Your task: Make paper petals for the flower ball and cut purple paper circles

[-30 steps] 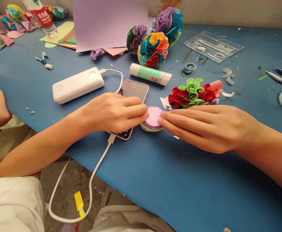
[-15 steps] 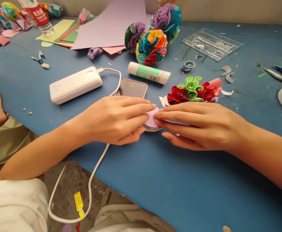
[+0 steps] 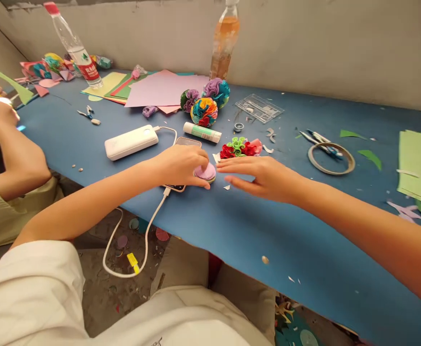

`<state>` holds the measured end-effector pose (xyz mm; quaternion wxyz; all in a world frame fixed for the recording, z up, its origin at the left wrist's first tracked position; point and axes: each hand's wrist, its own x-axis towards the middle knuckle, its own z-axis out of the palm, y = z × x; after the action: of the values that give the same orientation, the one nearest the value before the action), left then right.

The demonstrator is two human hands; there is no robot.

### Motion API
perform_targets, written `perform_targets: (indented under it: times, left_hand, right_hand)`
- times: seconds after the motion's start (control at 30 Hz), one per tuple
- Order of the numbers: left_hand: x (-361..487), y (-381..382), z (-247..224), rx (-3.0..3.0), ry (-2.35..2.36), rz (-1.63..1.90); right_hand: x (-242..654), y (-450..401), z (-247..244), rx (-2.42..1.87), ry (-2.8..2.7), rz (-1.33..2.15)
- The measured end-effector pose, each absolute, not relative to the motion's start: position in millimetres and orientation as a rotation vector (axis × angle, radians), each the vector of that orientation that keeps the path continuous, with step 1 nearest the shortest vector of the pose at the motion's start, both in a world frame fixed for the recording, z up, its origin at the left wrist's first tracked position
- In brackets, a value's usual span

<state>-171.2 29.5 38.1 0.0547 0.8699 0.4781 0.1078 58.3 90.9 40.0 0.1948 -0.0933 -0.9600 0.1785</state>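
Observation:
A small stack of round paper pieces [image 3: 207, 173], pink-lilac on top, lies on the blue table beside a phone [image 3: 177, 188]. My left hand [image 3: 179, 166] rests over the phone, its bent fingers and thumb around the left side of the stack. Just right of the stack, my right hand [image 3: 263, 175] is open, fingers stretched out and apart from the paper. Behind it sits a cluster of rolled red and green paper flowers [image 3: 238, 147]. A glue stick [image 3: 202, 132] lies beyond the phone.
A white power bank [image 3: 131, 142] is joined to the phone by a cable [image 3: 148, 230] looping below the table edge. Paper flower balls [image 3: 204, 111], bottles and coloured sheets stand behind. At right lie a tape ring [image 3: 331, 171] and green paper [image 3: 417, 168]. Another person's arm [image 3: 19, 144] is at left.
The view has pulled back and up, showing more of the table. My right hand has come off the paper circles to the right. My left fingers, straighter before, are now bent at the stack.

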Motion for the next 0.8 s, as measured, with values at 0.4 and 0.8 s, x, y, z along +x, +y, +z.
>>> perform_targets:
  times: [0.4, 0.8]
  left_hand:
    - [-105.1, -24.6, 45.5, 2.751, 0.849, 1.283]
    - [-72.0, -78.4, 67.9, 2.182, 0.864, 1.49]
  right_hand:
    - [100.0, -11.1, 38.6, -0.801, -1.71, 1.43]
    - [132.4, -66.7, 50.0, -0.515, -1.95, 0.962]
